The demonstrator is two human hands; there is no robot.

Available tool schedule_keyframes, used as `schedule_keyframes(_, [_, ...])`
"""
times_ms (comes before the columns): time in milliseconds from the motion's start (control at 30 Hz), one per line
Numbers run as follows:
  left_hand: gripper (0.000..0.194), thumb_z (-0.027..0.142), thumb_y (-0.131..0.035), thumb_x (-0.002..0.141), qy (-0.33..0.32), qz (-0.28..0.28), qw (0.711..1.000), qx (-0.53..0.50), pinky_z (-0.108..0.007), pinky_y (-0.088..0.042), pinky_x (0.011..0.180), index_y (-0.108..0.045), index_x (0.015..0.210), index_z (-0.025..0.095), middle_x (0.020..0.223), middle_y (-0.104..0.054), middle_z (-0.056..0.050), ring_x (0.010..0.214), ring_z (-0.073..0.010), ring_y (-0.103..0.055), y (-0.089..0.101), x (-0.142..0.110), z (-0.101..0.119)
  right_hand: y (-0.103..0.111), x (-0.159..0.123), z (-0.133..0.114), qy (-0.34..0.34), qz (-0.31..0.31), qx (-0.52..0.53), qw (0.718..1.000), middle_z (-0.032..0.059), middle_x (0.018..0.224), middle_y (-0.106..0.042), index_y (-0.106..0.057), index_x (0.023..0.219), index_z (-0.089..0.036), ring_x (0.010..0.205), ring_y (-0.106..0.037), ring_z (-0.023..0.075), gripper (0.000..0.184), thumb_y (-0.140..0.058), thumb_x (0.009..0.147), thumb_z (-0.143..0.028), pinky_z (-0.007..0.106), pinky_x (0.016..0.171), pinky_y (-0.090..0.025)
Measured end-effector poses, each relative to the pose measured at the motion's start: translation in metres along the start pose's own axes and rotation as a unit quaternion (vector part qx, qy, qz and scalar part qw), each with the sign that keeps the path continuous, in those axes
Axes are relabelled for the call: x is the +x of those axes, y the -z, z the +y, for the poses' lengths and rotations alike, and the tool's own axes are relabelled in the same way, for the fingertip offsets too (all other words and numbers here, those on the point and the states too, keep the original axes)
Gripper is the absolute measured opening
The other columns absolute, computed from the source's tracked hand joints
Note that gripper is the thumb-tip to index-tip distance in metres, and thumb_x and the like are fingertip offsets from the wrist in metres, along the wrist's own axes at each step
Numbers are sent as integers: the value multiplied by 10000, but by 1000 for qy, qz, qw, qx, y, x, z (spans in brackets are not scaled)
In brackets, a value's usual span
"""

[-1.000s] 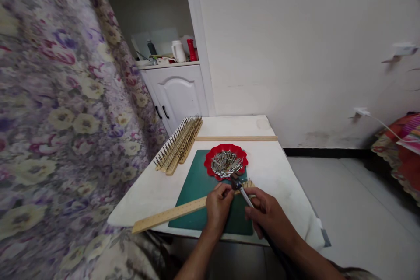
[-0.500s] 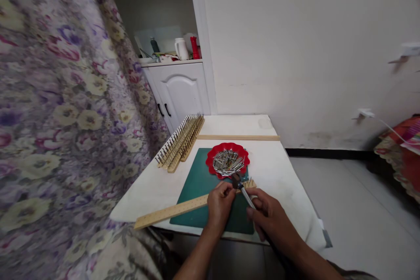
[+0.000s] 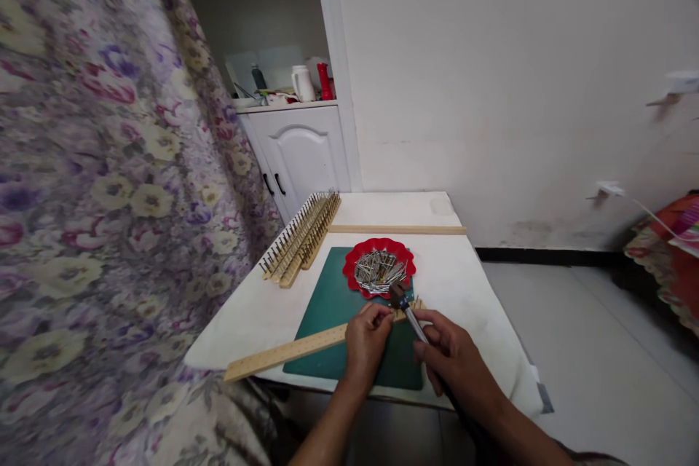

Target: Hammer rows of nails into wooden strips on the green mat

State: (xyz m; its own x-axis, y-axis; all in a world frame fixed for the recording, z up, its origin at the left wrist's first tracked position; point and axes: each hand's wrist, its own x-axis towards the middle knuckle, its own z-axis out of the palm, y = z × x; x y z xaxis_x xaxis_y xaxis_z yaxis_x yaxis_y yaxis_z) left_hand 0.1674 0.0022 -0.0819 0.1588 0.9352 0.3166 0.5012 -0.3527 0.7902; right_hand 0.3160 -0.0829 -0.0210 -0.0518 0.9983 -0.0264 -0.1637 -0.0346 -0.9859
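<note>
My right hand [image 3: 451, 358] is closed around a hammer [image 3: 415, 322], its dark head raised just above the wooden strip, near the bowl. Thumb and fingers of my left hand [image 3: 368, 338] are pinched over the strip, on what seems to be a nail, mostly hidden by the fingertips. The pale wooden strip [image 3: 289, 355], dotted with small holes, lies slantwise under my left hand. Several nails stand in its right end. Behind both hands, a red scalloped bowl [image 3: 349, 282] full of loose nails [image 3: 379, 271] rests on a green mat [image 3: 317, 313].
Wooden strips bristling with upright nails [image 3: 300, 240] lie along the table's left side. Another bare strip [image 3: 398, 230] crosses the back of the white-covered table [image 3: 464, 291]. A floral curtain [image 3: 136, 196] hangs at left, and a white cabinet [image 3: 306, 149] stands behind.
The hammer head has risen slightly and shifted a little right, away from my left fingertips. My left hand and the wooden strip have stayed nearly still.
</note>
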Motion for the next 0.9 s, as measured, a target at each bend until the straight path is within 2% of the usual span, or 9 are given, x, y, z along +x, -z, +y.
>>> schedule_keyframes(333, [107,222,-548,772,16,-16,1000,-6,-203,-381,590,-645,765,177,707,-573,11,621,-115,-541,-1,0,-4,9,4,-7,25,12,15,999,-51,629,-580,-496,1114,-166,310,-406,31,333,-580,809,-271,154,321,-274])
schedule_keyframes(433, [128,251,-540,790,10,-23,1000,-19,-207,-382,588,-642,778,174,716,-567,5,629,-122,-538,7,-1,-4,15,6,-11,33,32,19,999,-46,633,-585,-496,1124,-158,312,-400,32,352,-584,809,-287,160,327,-261])
schedule_keyframes(533, [154,287,-527,806,-2,-4,1000,-27,-214,-388,606,-630,791,173,740,-577,-5,667,-138,-536,22,7,-1,23,11,-15,48,68,22,996,-42,625,-591,-501,1126,-146,320,-405,39,369,-589,805,-305,172,341,-275])
schedule_keyframes(633, [166,294,-506,816,-27,4,1000,-15,-221,-396,630,-619,803,173,759,-598,-12,693,-146,-542,32,30,4,31,17,-17,62,104,26,992,-33,628,-603,-498,1135,-134,334,-420,49,399,-600,794,-314,185,363,-303])
schedule_keyframes(700, [152,270,-503,809,-41,-20,999,20,-219,-392,618,-619,812,173,743,-612,-7,662,-138,-542,31,52,8,33,20,-17,66,116,29,991,-30,626,-606,-503,1130,-129,336,-422,51,404,-604,787,-318,188,367,-303])
schedule_keyframes(800, [137,197,-500,789,-51,-84,986,134,-218,-390,646,-635,806,181,785,-658,-11,719,-139,-575,20,86,14,32,22,-17,59,113,34,991,-35,609,-597,-514,1115,-127,330,-419,53,396,-606,780,-318,184,354,-291])
schedule_keyframes(900, [141,177,-510,784,-19,-142,958,248,-236,-398,692,-651,789,191,842,-691,-29,809,-163,-603,2,112,18,29,23,-16,53,106,34,992,-36,608,-597,-518,1113,-129,319,-415,50,399,-612,774,-317,179,344,-287])
